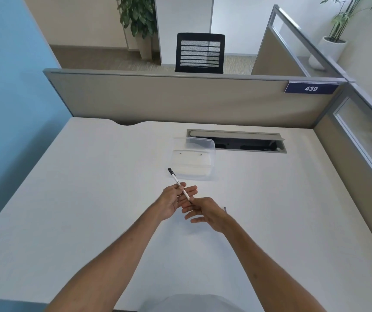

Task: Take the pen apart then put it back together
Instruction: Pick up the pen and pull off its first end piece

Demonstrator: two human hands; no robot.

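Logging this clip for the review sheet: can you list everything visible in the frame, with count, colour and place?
pen: one, white barrel with black far end, held above the desk by both hands
small dark part: one, grey-black, on the desk just right of the right hand
plastic container: one, clear, on the desk beyond the hands
desk: one, white
cable hatch: one, grey, open, at the back of the desk
partition: beige-grey, behind the desk
number plate: one, blue, reads 439, on the partition
office chair: one, black, behind the partition
potted plants: two, green, far back
left hand: one, pinching the pen barrel
right hand: one, gripping the pen's near end
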